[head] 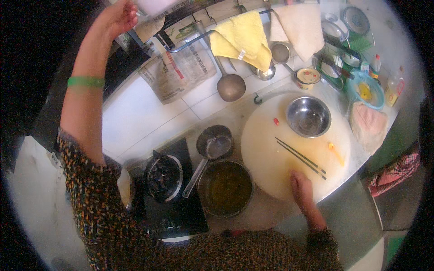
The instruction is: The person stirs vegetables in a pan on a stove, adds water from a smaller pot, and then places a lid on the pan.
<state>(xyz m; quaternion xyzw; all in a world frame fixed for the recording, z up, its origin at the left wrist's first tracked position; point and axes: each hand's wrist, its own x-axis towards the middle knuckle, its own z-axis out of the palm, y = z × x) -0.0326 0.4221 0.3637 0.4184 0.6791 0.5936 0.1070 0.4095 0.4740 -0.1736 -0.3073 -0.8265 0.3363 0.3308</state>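
Observation:
My left hand (pixel 123 17) is raised to the upper left, its fingers bent beside a pale pinkish item (pixel 157 6) at the picture's rim; whether they grip it is unclear. My right hand (pixel 301 188) rests with curled fingers on the near edge of a round white cutting board (pixel 262 162); nothing shows in it. Dark chopsticks (pixel 300 157) lie just beyond it. Also on the board are a shiny metal bowl (pixel 308 117), a small red piece (pixel 276 122) and a yellow-orange bit (pixel 331 146) with a smear.
Left of the board stand a pot of brownish liquid (pixel 225 188), a long-handled metal dipper (pixel 215 142) and a black stove burner (pixel 165 178). A ladle (pixel 231 87) and yellow towel (pixel 240 39) hang behind. A lidded tub (pixel 308 77), blue basket (pixel 379 96) and pink cloth (pixel 368 123) sit rightward.

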